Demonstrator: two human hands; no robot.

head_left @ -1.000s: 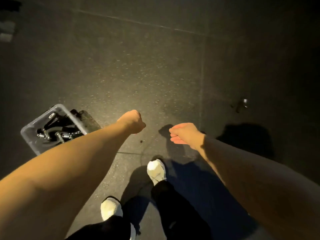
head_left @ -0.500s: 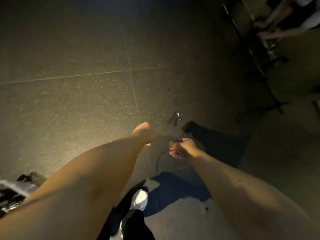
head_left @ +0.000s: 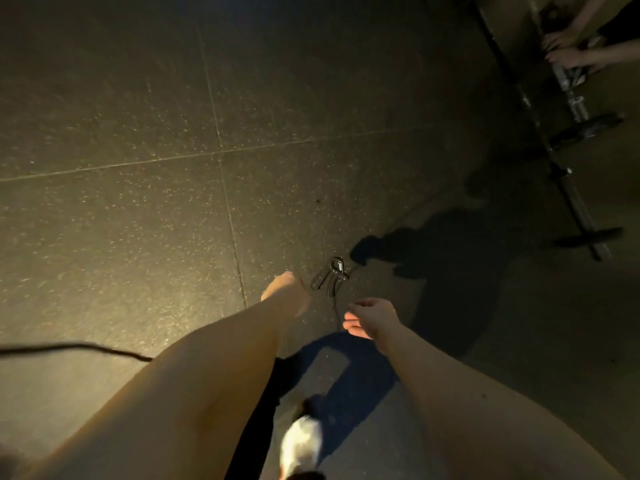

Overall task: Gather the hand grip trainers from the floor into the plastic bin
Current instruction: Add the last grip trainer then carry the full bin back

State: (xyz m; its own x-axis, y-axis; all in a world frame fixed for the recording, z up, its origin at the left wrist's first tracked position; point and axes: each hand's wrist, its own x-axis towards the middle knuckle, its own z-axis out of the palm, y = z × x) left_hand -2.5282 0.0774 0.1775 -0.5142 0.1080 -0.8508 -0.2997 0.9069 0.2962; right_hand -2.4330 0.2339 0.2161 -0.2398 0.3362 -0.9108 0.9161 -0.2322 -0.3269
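A grip trainer (head_left: pixel 329 277) is lying on the dim floor (head_left: pixel 138 202) — blurred. The left hand (head_left: pixel 289 292) and right hand (head_left: pixel 370 318) are hanging loosely curled, empty (fingers partly hidden).

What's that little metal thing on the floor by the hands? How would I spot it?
Start at the dark speckled floor and follow its seam down to the two bare hands. Just beyond the left hand, beside the person's shadow, lies a hand grip trainer. It is the only small object there, with two dark handles splaying from a shiny metal coil.
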